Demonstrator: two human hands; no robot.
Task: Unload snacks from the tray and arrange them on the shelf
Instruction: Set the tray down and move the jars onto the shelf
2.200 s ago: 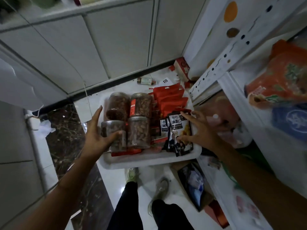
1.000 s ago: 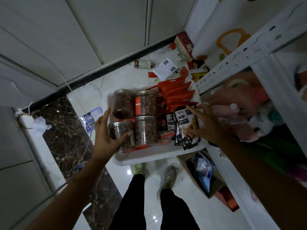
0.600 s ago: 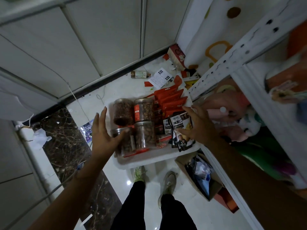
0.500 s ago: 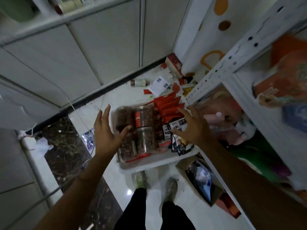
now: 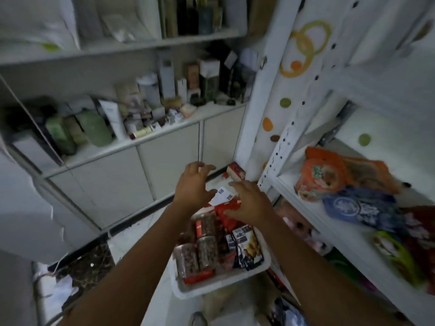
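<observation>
Snacks sit in a white tray (image 5: 219, 287) on the floor: jars (image 5: 207, 251) at its left, red packets (image 5: 227, 211) at the far end, dark packets (image 5: 247, 248) at the right. Both hands hang above the far end, apart from the snacks. The left hand (image 5: 193, 187) is loosely spread and empty; the right hand (image 5: 249, 203) is wide and empty. To the right, the shelf (image 5: 348, 234) carries an orange bag (image 5: 329, 175) and a blue bag (image 5: 357, 205).

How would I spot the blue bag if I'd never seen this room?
Look at the white shelf on the right. An orange bag lies at its far end, and the blue bag lies just in front of it, toward the camera. It is the only blue pack there, with a round white emblem.
</observation>
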